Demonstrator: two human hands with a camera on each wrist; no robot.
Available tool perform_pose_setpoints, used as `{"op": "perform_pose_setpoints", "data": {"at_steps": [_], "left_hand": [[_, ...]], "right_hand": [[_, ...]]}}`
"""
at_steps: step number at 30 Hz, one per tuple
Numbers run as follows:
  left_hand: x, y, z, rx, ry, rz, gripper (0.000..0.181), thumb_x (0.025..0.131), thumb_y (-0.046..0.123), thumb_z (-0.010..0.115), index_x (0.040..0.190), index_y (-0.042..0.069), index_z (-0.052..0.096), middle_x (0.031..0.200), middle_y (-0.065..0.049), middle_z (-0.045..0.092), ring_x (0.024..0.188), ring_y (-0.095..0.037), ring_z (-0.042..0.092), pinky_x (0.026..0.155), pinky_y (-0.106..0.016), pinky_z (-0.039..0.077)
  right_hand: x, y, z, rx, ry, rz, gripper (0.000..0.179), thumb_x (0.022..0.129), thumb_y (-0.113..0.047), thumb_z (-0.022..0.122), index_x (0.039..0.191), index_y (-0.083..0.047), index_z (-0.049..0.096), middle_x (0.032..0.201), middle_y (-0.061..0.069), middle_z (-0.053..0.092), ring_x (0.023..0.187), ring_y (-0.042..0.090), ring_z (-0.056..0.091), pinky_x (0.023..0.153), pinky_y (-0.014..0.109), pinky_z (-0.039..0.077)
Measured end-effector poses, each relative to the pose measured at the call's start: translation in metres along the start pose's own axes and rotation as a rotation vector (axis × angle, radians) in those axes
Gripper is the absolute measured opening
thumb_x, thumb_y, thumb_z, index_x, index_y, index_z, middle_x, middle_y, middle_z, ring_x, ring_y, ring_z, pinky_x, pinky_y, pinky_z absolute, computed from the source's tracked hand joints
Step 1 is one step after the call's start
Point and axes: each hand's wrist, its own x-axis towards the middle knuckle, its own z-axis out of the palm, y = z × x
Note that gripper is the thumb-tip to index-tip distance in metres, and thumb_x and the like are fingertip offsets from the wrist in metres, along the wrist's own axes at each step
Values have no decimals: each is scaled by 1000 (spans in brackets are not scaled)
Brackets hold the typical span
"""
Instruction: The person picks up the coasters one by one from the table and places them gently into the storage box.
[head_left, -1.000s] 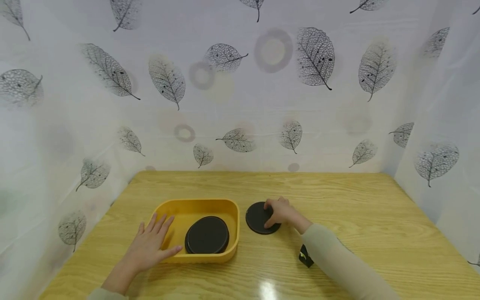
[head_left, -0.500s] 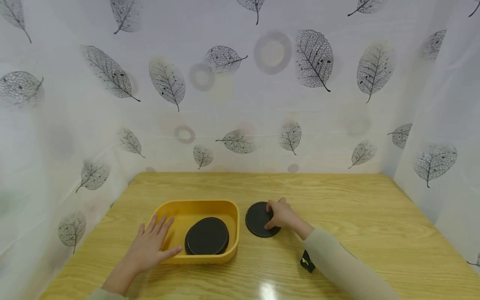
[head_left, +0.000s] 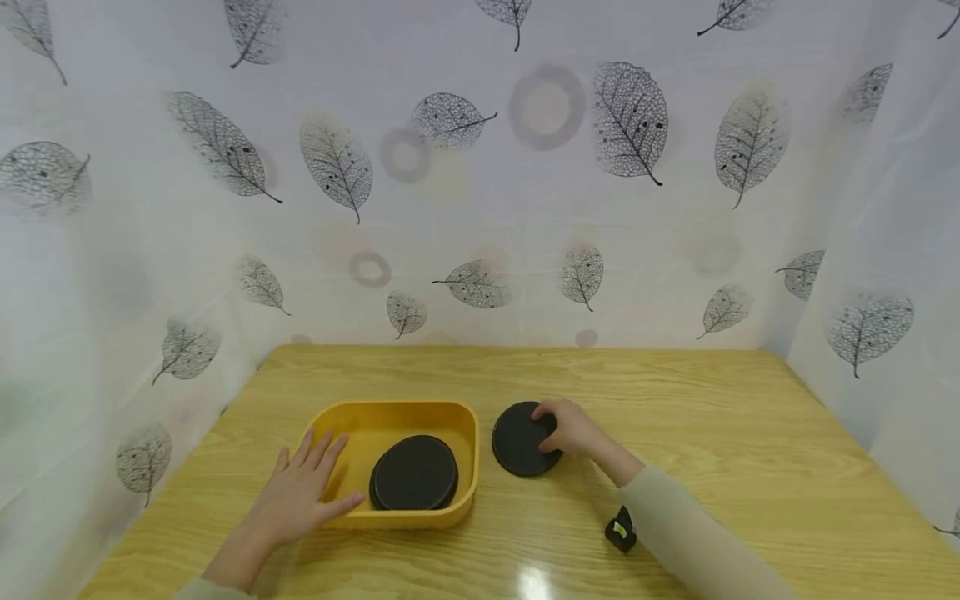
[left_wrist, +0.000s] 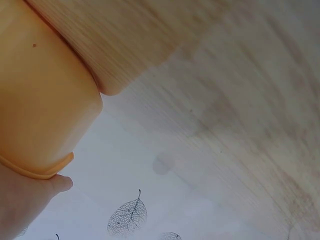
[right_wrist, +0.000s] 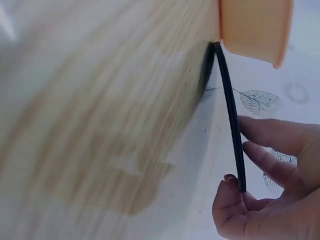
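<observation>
In the head view my left hand (head_left: 296, 496) lies with fingers spread over the left part of a yellow rectangular tub (head_left: 401, 518). The left wrist view shows fingers at the rim of the tub (left_wrist: 45, 100). Inside the tub lies a black round disc (head_left: 414, 472). To its right, my right hand (head_left: 572, 432) pinches the right edge of another thin black disc (head_left: 519, 442). Seen edge-on in the right wrist view, this disc (right_wrist: 232, 115) tilts: the end between the fingers is raised off the table, the opposite end close to the wood.
A wooden table (head_left: 720, 417) bears everything. A small black item with a yellow-green mark (head_left: 621, 530) appears beside the right sleeve, partly hidden by it. White curtains with a leaf print (head_left: 525, 192) enclose the back and sides.
My right hand has shifted slightly right, and the disc it pinches has tipped up at that edge. The left hand and tub stay where they were.
</observation>
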Motion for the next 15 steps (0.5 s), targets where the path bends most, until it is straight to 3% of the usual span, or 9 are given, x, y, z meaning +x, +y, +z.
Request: {"op": "perform_pose_setpoints", "data": {"at_steps": [5,10,15], "left_hand": [[0,1,0,2,1,-2,82,78,56,53,135,1,33,135,-24,32,126,-45,15,91,-67,12],[0,1,0,17,-1,-3,82,78,57,52,135,1,33,135,-23,33,126,-45,16,91,-66,12],[1,1,1,21,3,-3,82,78,57,52,135,1,33,135,-22,34,126,-44,16,91,-66,12]], "right_hand": [[-5,3,-3,77,8,14,43,67,9,68,108,-2,60,121,22,48,109,38,45,78,40,46],[-11,2,-5,157,41,66,50,67,11,65,115,-4,58,122,21,47,102,36,51,68,35,49],[-21,-3,-8,318,70,64,52,69,13,61,120,1,53,125,26,43,97,37,54,61,33,50]]}}
